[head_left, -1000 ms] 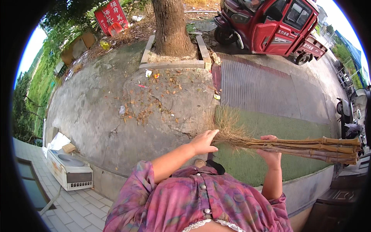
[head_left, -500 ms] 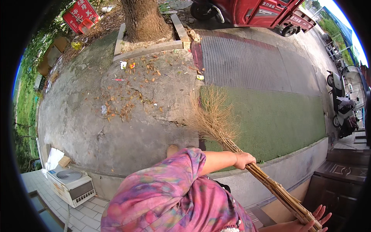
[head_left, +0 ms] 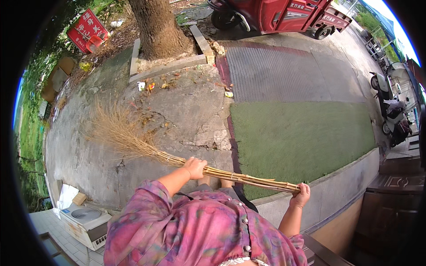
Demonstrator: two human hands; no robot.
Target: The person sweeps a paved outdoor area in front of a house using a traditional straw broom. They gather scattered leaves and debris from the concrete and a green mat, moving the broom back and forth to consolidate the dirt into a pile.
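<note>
The left hand is clamping its fingers around the broom, the right hand is gripping its end, and the bristles (pale, splayed) are fanning over the concrete.

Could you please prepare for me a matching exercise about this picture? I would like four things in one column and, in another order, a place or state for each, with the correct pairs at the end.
Column one
1. Left-hand grip
2. Right-hand grip
3. Bristles
4. Tree trunk

Column two
A. Straw-coloured and fanned out
B. Standing inside a low border
C. Closed around the broom handle, nearer the bristles
D. At the end of the broom handle, away from the bristles

Right pairs: 1-C, 2-D, 3-A, 4-B
</note>
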